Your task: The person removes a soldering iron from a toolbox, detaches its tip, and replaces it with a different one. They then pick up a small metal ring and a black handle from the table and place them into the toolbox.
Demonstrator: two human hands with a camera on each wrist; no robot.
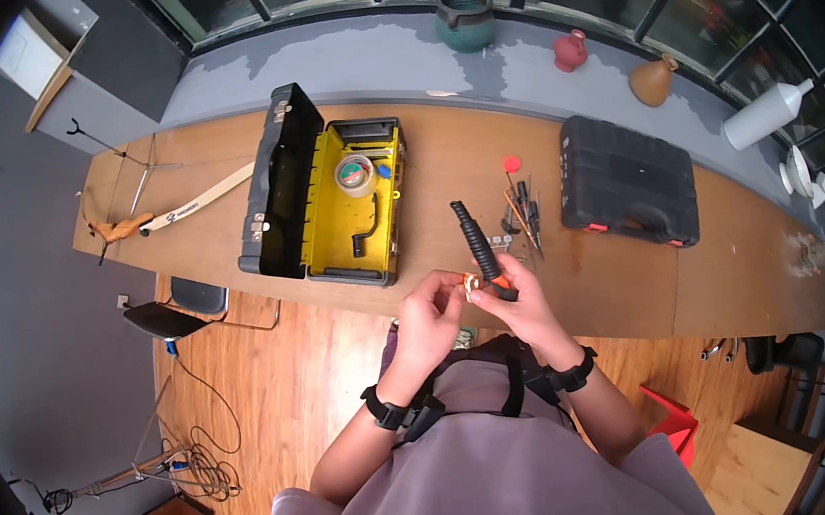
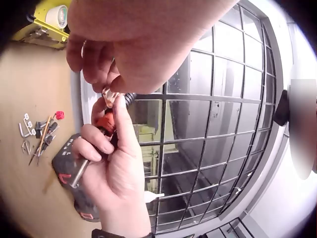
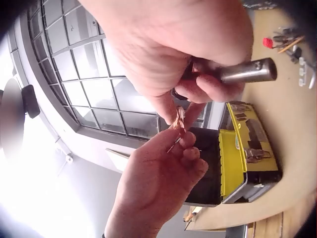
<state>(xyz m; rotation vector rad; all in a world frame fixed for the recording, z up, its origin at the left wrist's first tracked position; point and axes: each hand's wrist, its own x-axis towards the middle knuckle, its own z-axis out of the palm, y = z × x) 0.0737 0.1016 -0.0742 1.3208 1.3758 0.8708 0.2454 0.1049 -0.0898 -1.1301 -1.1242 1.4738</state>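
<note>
In the head view both hands meet over the table's near edge. My right hand (image 1: 526, 308) grips a tool with a black ribbed handle (image 1: 476, 236) and an orange collar (image 2: 105, 122). Its smooth metal end (image 3: 250, 72) sticks out past the curled fingers. Thumb and fingers of my left hand (image 1: 428, 324) pinch a small crinkled orange-and-white piece (image 1: 473, 285). The right thumb and fingertips also meet that piece (image 3: 179, 119), right beside the left ones. A thin shiny sliver (image 3: 173, 144) shows below it, among the left fingers.
An open black-and-yellow toolbox (image 1: 389, 210) holds tape rolls and a dark crank-shaped tool. Several hand tools (image 1: 525, 210) lie near a red round item (image 1: 511, 163). A closed black case (image 1: 628, 180) sits to the right, a bow (image 1: 201, 201) far left. Pots line the window ledge.
</note>
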